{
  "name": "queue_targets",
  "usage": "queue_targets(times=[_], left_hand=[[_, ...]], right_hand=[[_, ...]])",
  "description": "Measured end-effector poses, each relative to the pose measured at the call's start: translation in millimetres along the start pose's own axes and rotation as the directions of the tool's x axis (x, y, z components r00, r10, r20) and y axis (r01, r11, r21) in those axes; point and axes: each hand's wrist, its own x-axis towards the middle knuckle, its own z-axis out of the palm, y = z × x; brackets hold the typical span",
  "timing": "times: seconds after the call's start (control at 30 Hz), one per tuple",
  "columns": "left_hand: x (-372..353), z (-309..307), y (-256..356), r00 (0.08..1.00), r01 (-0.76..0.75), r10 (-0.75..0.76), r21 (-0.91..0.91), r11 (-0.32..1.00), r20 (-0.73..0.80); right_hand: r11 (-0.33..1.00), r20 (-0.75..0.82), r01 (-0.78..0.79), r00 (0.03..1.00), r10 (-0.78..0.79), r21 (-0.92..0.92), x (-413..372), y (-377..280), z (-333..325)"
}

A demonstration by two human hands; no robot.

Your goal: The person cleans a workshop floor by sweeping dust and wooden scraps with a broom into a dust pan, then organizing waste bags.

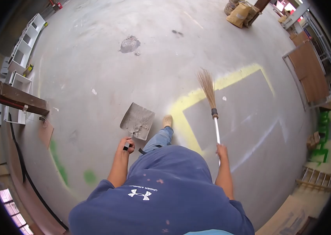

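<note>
My left hand [126, 145] is closed around the handle of a grey dustpan [133, 108]. Grey dust and crumbs [138, 124] lie in the pan, mostly toward its handle end. To the right, my right hand [222, 150] grips the white handle of a straw broom [208, 89], its bristles pointing forward over the floor. One shoe [167, 120] shows between the two tools, just right of the pan. Farther ahead on the concrete floor sits a small heap of grey debris [130, 44].
Yellow spray paint [187, 129] edges a darker floor patch on the right. White shelf frames [20, 53] and a brown beam [20, 96] stand at left. Paper sacks [238, 15] rest beside a post at the back right. Wooden panels [310, 72] and a ladder [317, 178] line the right side.
</note>
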Motion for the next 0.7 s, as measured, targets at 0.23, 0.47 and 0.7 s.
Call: queue_targets(times=[0.23, 0.47, 0.7], left_hand=[[54.4, 185.3, 14.6, 0.997, -0.076, 0.074, -0.163, 0.984, -0.023], [86.3, 335.2, 38.8, 0.996, -0.085, 0.081, -0.122, 0.989, -0.040], [135.9, 514.4, 46.0, 0.991, -0.132, 0.134, -0.128, 0.983, 0.011]], right_hand=[[0.996, 0.100, 0.069, 0.992, -0.073, 0.051, 51.6, -80.4, 0.6], [0.981, 0.028, 0.035, 0.999, -0.041, 0.190, 150.6, -165.5, -35.7], [0.992, -0.080, 0.001, 0.997, 0.009, 0.126, 411.9, -298.1, -130.2]])
